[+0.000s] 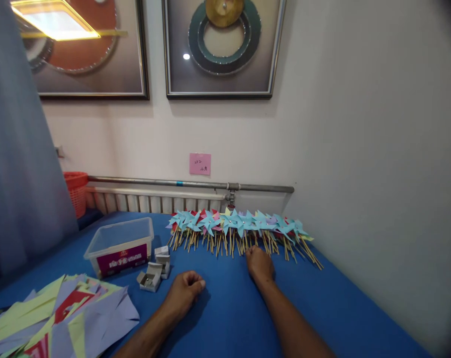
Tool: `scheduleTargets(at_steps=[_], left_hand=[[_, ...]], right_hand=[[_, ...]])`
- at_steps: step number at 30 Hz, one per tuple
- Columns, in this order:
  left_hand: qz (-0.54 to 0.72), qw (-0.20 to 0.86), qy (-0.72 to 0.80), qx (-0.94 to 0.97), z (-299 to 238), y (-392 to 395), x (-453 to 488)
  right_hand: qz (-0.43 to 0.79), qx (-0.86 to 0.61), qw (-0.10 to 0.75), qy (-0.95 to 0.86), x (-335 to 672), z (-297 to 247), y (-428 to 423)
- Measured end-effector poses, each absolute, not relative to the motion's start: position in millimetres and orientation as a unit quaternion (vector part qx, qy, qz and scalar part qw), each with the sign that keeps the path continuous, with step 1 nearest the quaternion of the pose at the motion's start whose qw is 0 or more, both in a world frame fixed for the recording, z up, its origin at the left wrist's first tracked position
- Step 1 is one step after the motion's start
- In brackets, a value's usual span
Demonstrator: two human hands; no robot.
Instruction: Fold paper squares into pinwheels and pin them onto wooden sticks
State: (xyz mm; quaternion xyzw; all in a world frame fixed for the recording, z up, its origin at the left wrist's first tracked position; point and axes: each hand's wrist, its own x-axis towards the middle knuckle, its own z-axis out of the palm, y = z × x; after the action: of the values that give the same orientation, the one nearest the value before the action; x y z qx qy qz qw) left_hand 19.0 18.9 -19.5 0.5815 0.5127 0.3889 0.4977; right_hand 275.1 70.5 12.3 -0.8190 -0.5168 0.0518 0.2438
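Along the wall lies a long row of paper pinwheels [243, 221], mostly light blue on top, their thin wooden sticks pointing toward me. My right hand [260, 264] reaches to the stick ends near the middle of the row. Its fingers are closed at a pinwheel's stick, partly hidden by the hand. Nearer to me, my left hand [184, 294] rests over the blue tabletop [225, 318] with fingers loosely curled and nothing visible in them. Left of it are small white boxes [150, 277], one open with tiny metal pieces inside.
A clear plastic tub [121, 243] with a purple label stands behind the boxes. Cut coloured paper sheets [68, 315] are piled at front left. A red basket [76, 191], a blue curtain [20, 149] and a metal pipe [154, 182] border the table.
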Motion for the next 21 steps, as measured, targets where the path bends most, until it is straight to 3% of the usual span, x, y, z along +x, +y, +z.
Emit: scheduleTargets(at_steps=[21], left_hand=[[0.360,0.497,0.522,0.592,-12.3,14.3,19.8]], right_hand=[[0.042,-0.833,0.235,-0.498,275.9,8.9,71.5]])
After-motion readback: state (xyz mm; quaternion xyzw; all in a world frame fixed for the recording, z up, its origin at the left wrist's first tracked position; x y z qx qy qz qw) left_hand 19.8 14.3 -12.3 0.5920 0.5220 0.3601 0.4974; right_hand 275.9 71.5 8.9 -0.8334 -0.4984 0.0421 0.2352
